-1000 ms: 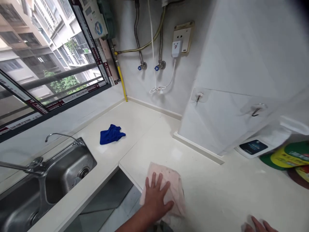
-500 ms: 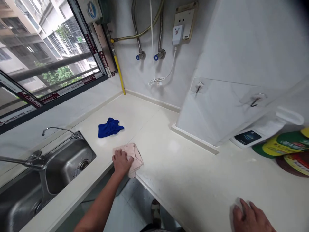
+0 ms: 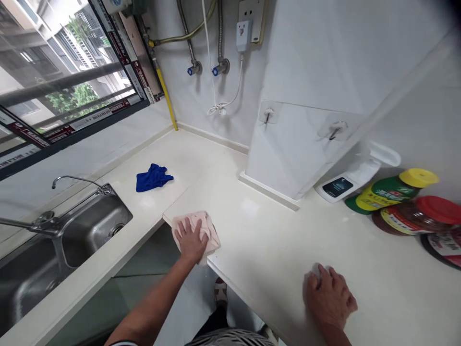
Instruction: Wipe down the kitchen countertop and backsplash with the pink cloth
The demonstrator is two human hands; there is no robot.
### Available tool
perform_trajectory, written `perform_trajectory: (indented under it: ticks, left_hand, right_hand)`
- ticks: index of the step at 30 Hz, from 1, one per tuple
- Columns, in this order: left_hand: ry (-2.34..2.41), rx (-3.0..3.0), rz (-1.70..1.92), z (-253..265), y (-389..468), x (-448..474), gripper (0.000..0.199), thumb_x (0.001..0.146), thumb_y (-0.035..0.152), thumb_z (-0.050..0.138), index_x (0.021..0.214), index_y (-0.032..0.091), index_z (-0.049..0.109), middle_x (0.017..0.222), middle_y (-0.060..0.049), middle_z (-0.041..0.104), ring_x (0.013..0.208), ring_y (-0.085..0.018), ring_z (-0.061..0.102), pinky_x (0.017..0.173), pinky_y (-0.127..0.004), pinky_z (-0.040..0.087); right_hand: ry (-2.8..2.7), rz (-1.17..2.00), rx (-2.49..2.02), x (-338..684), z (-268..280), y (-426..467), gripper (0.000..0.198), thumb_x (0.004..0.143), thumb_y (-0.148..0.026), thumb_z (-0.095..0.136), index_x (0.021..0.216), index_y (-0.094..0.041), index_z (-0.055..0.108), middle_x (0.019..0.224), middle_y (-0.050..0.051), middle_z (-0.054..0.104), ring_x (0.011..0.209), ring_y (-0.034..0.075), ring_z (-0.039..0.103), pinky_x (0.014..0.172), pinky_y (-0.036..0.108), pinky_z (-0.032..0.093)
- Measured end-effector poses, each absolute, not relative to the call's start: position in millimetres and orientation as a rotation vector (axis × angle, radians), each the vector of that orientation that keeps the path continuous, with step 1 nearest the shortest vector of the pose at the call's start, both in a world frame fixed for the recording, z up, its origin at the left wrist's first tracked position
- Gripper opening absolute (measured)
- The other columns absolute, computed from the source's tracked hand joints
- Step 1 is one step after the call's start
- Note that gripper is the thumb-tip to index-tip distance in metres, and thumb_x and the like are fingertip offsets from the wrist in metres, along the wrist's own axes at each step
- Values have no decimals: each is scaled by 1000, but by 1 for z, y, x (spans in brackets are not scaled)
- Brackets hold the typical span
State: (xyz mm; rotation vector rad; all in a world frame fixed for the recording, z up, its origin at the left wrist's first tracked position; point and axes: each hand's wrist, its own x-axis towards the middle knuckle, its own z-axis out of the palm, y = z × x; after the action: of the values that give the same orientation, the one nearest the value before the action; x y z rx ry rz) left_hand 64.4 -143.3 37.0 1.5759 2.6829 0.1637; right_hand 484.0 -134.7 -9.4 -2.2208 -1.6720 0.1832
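Observation:
My left hand (image 3: pixel 191 240) lies with fingers spread on a folded pale pink cloth (image 3: pixel 209 227). It presses the cloth against the inner corner of the cream countertop (image 3: pixel 259 240). Part of the cloth hangs past the counter's edge, and the palm hides some of it. Over to the right, my right hand (image 3: pixel 331 295) rests on the countertop with loosely curved fingers somewhat apart, and nothing shows in it. A crumpled dark blue cloth (image 3: pixel 153 178) sits on the counter beyond the pink one.
A steel double sink (image 3: pixel 90 230) with a faucet (image 3: pixel 46 223) is at left. White dispenser (image 3: pixel 336 186), green-and-yellow bottle (image 3: pixel 389 192) and red-lidded jar (image 3: pixel 410 216) lie along the right wall. A wall corner (image 3: pixel 268 192) juts onto the counter; a yellow pipe (image 3: pixel 166 98) meets it behind.
The view has swung right and down, bringing more of my right hand and the jars into sight. My left hand and the pink cloth have shifted slightly rightward along the edge; its fingers are more spread.

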Motion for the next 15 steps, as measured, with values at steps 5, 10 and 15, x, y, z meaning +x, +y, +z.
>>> perform_trajectory:
  ticks: [5,10,15]
  left_hand:
    - [2470,1842,343,15,-199,179,66,86,50,62,149,36,51,170,-11,23,155,-48,11,120,-69,13]
    - [2108,2173,457,5,-251,276,76,83,49,67,154,39,41,173,-9,8,156,-47,5,120,-71,12]
    - [1840,2288,457,4,-274,334,77,86,51,62,157,43,34,173,-7,-3,156,-48,6,119,-72,17]
  right_hand:
    - [-1713,187,-2155,485,-8,-135,60,97,-46,25,141,-18,54,152,18,44,145,35,30,113,62,26]
    - [-1952,244,-1994,518,-14,-141,64,97,-52,22,143,-20,54,157,13,38,147,34,28,112,58,31]
    - [-2184,231,-1736,573,-20,-170,59,100,-48,20,135,-25,62,155,8,44,146,29,34,110,53,36]
